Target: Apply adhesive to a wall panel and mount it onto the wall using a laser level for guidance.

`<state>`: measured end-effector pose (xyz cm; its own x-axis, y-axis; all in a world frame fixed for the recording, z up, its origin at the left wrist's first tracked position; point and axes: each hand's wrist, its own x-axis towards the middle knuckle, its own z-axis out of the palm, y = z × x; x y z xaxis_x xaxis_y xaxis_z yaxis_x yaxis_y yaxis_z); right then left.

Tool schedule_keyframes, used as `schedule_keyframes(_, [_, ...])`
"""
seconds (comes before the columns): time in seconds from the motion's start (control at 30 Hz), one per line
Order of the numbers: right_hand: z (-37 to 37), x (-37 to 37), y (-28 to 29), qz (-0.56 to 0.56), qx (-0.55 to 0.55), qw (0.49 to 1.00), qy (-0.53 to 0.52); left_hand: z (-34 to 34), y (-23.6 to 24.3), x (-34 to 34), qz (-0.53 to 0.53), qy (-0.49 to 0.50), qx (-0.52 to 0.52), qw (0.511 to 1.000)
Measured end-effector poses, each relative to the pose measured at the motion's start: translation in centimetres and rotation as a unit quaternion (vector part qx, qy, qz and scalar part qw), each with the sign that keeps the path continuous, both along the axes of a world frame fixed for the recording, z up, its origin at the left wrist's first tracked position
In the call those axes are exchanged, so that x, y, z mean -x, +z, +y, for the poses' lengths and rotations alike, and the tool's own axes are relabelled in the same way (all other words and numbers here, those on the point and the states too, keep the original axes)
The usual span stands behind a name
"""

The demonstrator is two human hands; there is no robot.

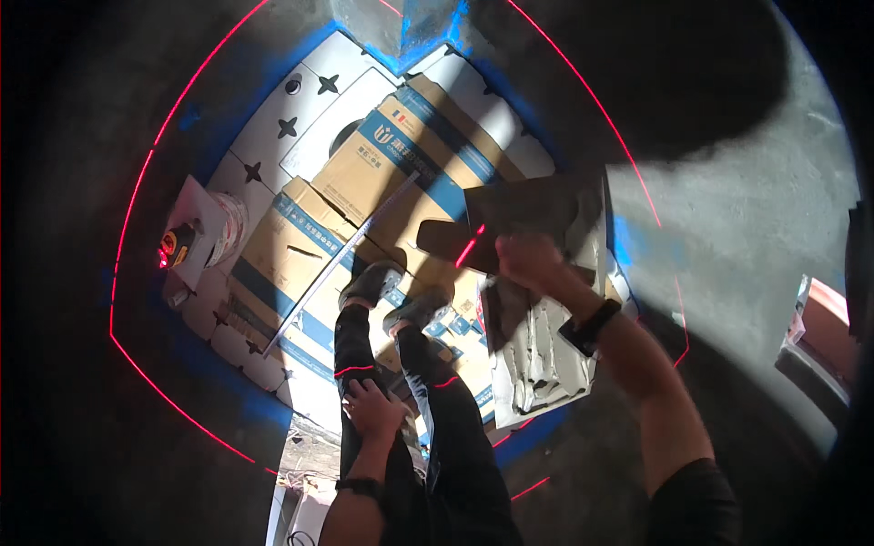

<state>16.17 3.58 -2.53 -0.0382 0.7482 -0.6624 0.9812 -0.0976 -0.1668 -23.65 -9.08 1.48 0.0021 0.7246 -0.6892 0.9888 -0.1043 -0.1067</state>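
My right hand [531, 262] is closed in a fist at the near edge of a broad dark flat plate, which looks like a plastering trowel [523, 205]. Its grip is hidden under my fingers. Below it a square tile [503, 400] carries thick, ridged grey mortar [546, 359]; shadow covers much of its far part. My left hand [371, 409] rests on my left leg near the knee, fingers spread, holding nothing. Both my shoes [371, 282] stand on flattened cardboard [341, 182], across which a long thin metal straightedge [341, 259] lies diagonally.
White tiles with dark star shapes [288, 126] surround the cardboard. At the left stand a bucket [232, 227] and a black-and-yellow device [177, 246]. Boxes [810, 355] sit at the far right. Red laser lines [596, 96] cross the grey floor and my legs.
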Motion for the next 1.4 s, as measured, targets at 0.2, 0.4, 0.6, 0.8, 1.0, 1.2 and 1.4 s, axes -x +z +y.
schedule_keyframes(0.2, [-2.0,-3.4,-1.4,-0.007,0.062,0.992,0.109,2.2,-0.9,1.8,-0.001,-0.043,0.026,0.999])
schedule_keyframes(0.4, [-16.8,4.9,-5.1,0.057,0.149,0.986,0.05,5.4,-1.8,3.2,-0.01,-0.066,0.067,0.996])
schedule_keyframes(0.6, [-21.0,7.5,1.6,0.028,0.084,0.993,-0.074,9.3,-1.7,4.4,0.003,-0.111,0.107,0.988])
schedule_keyframes(0.8, [-19.3,3.5,1.0,-0.096,-0.016,0.993,-0.073,10.5,-1.7,4.0,0.037,-0.168,0.136,0.976])
schedule_keyframes(1.0, [-24.2,13.0,-8.4,-0.052,0.083,0.975,-0.197,9.8,-2.2,3.9,0.011,-0.229,0.106,0.968])
schedule_keyframes(1.2, [-27.3,22.7,-7.5,-0.012,0.006,0.906,-0.424,9.1,-2.0,3.5,0.015,-0.302,0.096,0.948])
schedule_keyframes(1.4, [-12.8,28.3,-10.4,0.038,-0.249,0.573,-0.78,8.8,-1.8,3.3,0.047,-0.393,0.067,0.916])
